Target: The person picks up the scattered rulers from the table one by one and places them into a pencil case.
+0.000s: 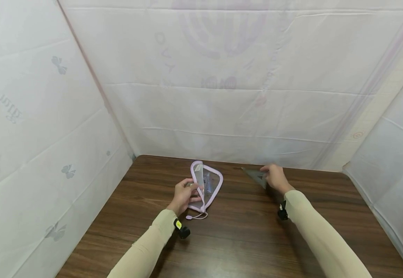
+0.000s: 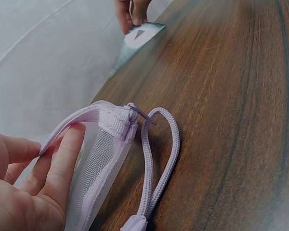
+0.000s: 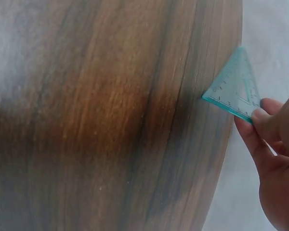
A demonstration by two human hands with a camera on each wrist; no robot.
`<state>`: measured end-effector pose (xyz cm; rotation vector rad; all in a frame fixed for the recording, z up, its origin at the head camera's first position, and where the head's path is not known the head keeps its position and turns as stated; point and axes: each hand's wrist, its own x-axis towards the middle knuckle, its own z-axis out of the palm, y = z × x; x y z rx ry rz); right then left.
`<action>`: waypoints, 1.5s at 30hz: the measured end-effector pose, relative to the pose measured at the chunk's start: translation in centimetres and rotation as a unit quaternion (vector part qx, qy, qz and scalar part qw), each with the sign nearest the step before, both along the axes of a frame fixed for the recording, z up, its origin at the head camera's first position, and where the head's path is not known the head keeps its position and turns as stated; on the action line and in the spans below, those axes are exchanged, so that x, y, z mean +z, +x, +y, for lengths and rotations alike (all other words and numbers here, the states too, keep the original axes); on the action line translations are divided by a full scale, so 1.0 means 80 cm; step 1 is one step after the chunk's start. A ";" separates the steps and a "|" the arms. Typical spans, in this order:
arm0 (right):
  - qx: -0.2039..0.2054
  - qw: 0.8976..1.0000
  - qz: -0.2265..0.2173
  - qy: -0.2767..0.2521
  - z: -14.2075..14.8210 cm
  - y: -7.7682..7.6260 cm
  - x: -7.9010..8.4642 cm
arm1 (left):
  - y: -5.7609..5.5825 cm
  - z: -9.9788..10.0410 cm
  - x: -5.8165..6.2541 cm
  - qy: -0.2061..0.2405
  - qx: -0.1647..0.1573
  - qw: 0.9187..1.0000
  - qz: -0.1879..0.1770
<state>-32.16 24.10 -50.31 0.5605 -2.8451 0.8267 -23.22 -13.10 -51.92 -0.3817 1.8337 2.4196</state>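
My left hand (image 1: 184,195) pinches the lilac edge of a clear mesh zip pouch (image 1: 218,185), lifting one side so its mouth gapes. Some bluish, see-through pieces (image 1: 208,181) show inside the pouch. A lilac cord loop (image 2: 173,139) hangs from the zip end in the left wrist view. Off to the right, my right hand (image 1: 275,178) holds a clear greenish set square (image 3: 235,89) by one corner, between thumb and fingers. Printed scale marks run along its edges, and a small triangular cut-out shows in its middle.
The dark wood-grain table (image 1: 236,239) has rounded far corners. White printed sheeting (image 1: 222,116) rises right behind its far edge and also stands along the left and right sides. Each wrist wears a small black camera (image 1: 183,231).
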 end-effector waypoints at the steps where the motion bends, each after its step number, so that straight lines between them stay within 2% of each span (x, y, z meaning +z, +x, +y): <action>1: -0.009 1.000 0.005 -0.007 0.000 0.001 0.000 | 0.000 0.000 0.000 0.001 -0.001 1.000 -0.001; 6: -0.043 0.997 0.005 -0.060 -0.002 0.003 0.000 | 0.001 -0.001 -0.002 -0.002 -0.005 1.000 -0.003; 13: -0.082 0.986 -0.049 -0.138 -0.005 0.007 0.002 | 0.002 -0.003 -0.003 -0.005 -0.008 1.000 -0.003; 15: -0.090 0.977 -0.077 -0.176 -0.006 0.009 0.001 | 0.003 -0.002 -0.003 -0.004 -0.009 1.000 -0.004; 18: -0.098 0.958 -0.115 -0.243 -0.007 0.011 0.001 | 0.004 -0.002 -0.003 -0.002 -0.009 1.000 -0.004; 22: -0.105 0.935 -0.145 -0.306 -0.009 0.013 0.001 | 0.005 -0.002 -0.003 -0.002 -0.008 1.000 -0.007; 28: -0.110 0.917 -0.168 -0.345 -0.011 0.014 0.001 | 0.004 -0.002 -0.004 -0.004 -0.005 1.000 -0.006; 33: -0.110 0.910 -0.172 -0.360 -0.013 0.015 0.002 | 0.004 -0.001 -0.004 -0.003 -0.003 1.000 -0.008; 45: -0.102 0.918 -0.166 -0.345 -0.012 0.017 0.003 | 0.000 0.001 0.003 -0.010 -0.007 1.000 -0.011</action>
